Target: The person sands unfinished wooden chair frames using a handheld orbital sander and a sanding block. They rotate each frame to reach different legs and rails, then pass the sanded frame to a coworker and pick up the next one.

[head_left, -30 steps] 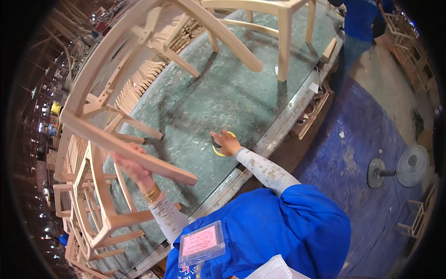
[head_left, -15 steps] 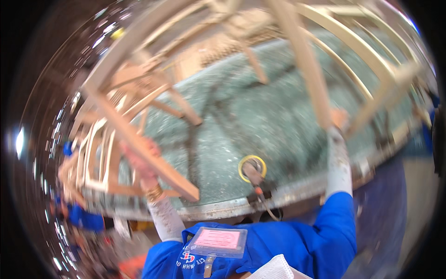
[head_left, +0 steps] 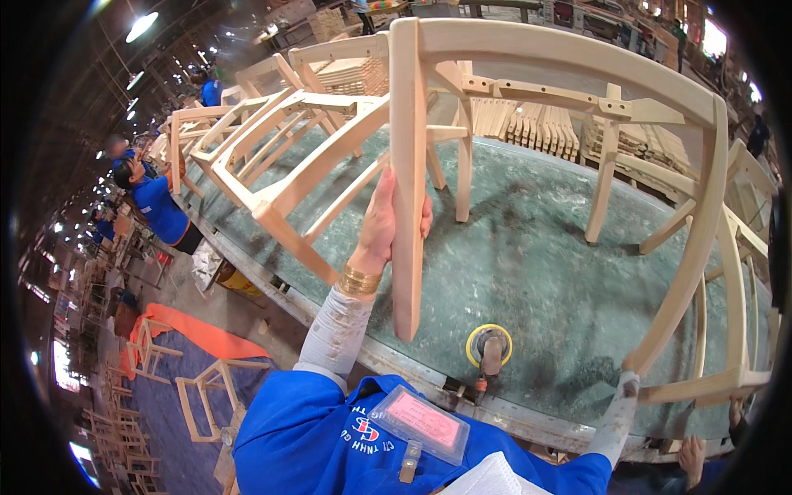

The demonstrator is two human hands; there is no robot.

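Head view: A bare-wood chair frame [head_left: 569,56], probably stiff, fairly light and not slippery, offers sturdy legs as likely handholds. It spans beyond the yellow-rimmed sander [head_left: 488,346]. Left of the sander, the left hand [head_left: 382,221] wraps around a straight leg [head_left: 408,247]; right of it, the right hand [head_left: 632,363] meets a curved leg [head_left: 691,264], fingers too hidden to tell its grip.

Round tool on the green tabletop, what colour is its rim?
The tool's rim is yellow, clearest in the head view.
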